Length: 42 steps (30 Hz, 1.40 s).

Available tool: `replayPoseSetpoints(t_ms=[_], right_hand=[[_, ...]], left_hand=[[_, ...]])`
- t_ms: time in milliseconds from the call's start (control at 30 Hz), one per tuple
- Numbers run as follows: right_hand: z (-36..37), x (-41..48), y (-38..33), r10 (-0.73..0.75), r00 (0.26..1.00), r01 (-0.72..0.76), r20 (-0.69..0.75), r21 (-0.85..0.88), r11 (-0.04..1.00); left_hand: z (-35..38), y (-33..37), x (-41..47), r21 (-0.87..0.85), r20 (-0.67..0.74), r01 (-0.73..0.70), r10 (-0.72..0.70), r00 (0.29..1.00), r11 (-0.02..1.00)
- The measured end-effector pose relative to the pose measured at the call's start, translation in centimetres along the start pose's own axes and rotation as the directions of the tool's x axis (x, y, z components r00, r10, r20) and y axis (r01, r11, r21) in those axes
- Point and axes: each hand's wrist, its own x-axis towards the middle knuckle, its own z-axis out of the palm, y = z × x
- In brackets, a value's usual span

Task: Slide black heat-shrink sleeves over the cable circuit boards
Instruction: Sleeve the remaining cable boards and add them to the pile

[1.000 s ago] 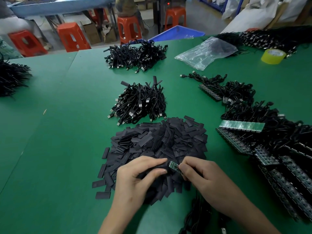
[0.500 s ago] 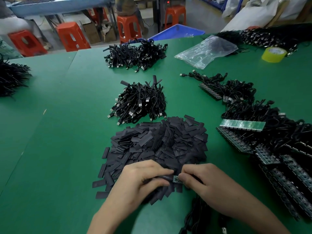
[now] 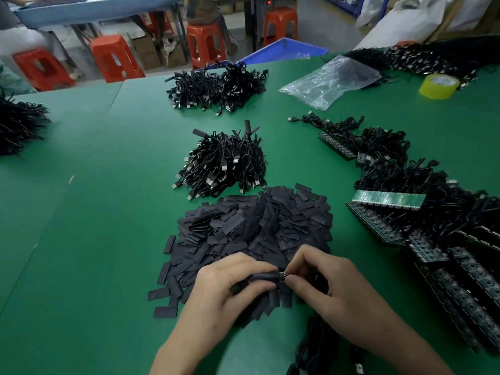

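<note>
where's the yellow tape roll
Head view: the yellow tape roll sits far right on the green table, just right of the clear plastic bag, beside the black cable heap.

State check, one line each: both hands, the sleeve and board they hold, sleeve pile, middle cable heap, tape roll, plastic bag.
left hand: grips the sleeve.
right hand: pinches the board's end.
sleeve: over nearly all of the board.
board: only a short end shows between the hands.
sleeve pile: loose flat pieces, heaped.
cable heap: piled, sleeved ends sticking up.
tape roll: lying flat.
plastic bag: crumpled, lying flat.
</note>
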Motion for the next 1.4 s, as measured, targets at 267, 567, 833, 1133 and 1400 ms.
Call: replayPoseSetpoints(t_ms=[267,567,833,1133,1400], right_hand=[[0.9,0.1,0.3,0.016,0.995,-0.020,-0.097,-0.032,0.999],[1.0,-0.2,0.1,0.016,0.977,-0.020,-0.211,-0.016,1.000],[1.7,-0.2,0.7,-0.213,0.918,0.144,-0.334,-0.220,0.965],[2.6,-0.1,0.8,-0.206,0.899,0.132,-0.386,-0.211,0.969],[2.7,0.0,0.2,-0.154,0.864,0.090,-0.480,-0.154,0.984]], left_hand=[[0.7,0.3,0.0,0.049,0.005,-0.038,0.038,0.999,0.998],[1.2,0.6,0.0,-0.062,-0.125,0.053,-0.060,0.990,0.997],[1.7,0.8,-0.1,-0.160,-0.140,0.159,-0.182,0.973,0.974],[1.9,1.2,-0.1,-0.117,-0.262,0.135,-0.162,0.951,0.984],[2.8,1.8,-0.4,-0.164,-0.511,0.146,-0.210,0.833,0.976]])
